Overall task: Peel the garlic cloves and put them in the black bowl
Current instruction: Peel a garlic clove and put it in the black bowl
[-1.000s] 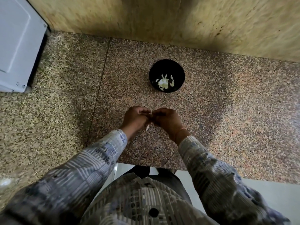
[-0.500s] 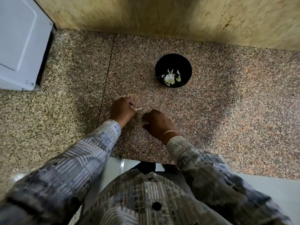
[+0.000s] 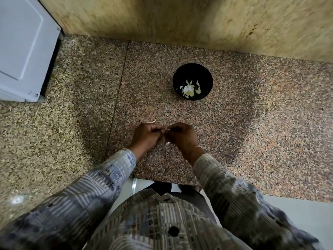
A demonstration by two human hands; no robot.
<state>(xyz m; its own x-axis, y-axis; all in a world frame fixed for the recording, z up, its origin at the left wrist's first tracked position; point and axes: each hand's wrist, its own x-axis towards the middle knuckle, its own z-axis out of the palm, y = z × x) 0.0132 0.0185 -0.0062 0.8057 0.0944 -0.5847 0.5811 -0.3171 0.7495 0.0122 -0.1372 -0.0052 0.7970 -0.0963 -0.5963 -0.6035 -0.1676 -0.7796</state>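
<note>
Peeling is the step in hand: left hand [image 3: 146,137] and right hand [image 3: 182,138] meet, both sets of fingers [image 3: 156,130] pinching one garlic clove [image 3: 166,130], which next needs stripping and carrying beyond-right of them to the one black bowl [image 3: 207,76], holding roughly seven pale pieces [image 3: 188,89].

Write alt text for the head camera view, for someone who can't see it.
Seen from above, a person's left hand and right hand pinch a small pale garlic clove between them over a speckled brown granite counter. Beyond the hands stands a round black bowl holding pale garlic pieces; a white appliance sits at the far left.
</note>
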